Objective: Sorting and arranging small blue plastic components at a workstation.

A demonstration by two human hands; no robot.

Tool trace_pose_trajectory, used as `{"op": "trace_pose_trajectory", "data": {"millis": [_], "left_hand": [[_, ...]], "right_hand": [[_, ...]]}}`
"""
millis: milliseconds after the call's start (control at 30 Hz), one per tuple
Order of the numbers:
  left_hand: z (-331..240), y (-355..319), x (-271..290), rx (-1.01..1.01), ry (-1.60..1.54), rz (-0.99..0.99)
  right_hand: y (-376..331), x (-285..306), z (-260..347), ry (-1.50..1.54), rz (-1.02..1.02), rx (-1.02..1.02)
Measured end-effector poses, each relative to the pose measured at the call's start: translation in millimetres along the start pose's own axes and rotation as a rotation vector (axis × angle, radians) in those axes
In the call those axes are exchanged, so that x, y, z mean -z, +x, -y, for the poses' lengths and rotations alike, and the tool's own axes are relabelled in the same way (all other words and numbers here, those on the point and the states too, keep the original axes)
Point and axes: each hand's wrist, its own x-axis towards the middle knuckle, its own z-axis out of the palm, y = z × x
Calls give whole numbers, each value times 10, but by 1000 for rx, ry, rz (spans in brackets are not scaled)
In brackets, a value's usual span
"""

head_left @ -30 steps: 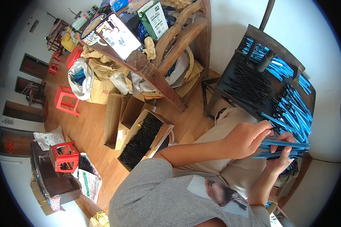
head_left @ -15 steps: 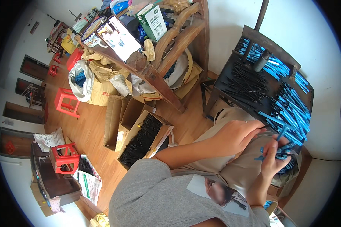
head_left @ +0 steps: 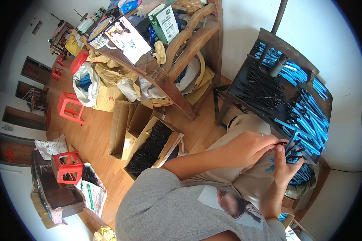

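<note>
My left hand (head_left: 255, 148) is closed in a pinch on a small black stick end (head_left: 282, 143) and meets my right hand above my lap. In my right hand (head_left: 285, 166) is a bunch of slim blue plastic sticks (head_left: 295, 154) with dark ends, one standing up past the thumb. Just beyond the hands, more blue sticks (head_left: 309, 118) lie in a loose pile on a dark metal-framed table (head_left: 245, 98). Thin black sticks (head_left: 263, 88) are heaped beside them. My fingers partly hide the held sticks.
An upright post with a metal cylinder (head_left: 278, 66) rises from the table. Left of my legs, a cardboard box (head_left: 171, 150) holds black sticks. A wooden rack (head_left: 181, 104) with a phone (head_left: 128, 40) stands farther off. A bag of blue sticks (head_left: 303, 176) is below the table's edge.
My right hand has moved up and slightly left, so the two hands now meet. The black stick end now shows at my left fingertips.
</note>
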Motion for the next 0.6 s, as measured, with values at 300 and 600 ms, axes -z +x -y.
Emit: {"op": "trace_pose_trajectory", "data": {"millis": [300, 600], "left_hand": [[-82, 65, 108, 20, 215, 134], [-347, 406, 131, -86, 470, 181]], "right_hand": [[8, 60, -106, -63, -35, 70], [-6, 137, -151, 44, -115, 125]]}}
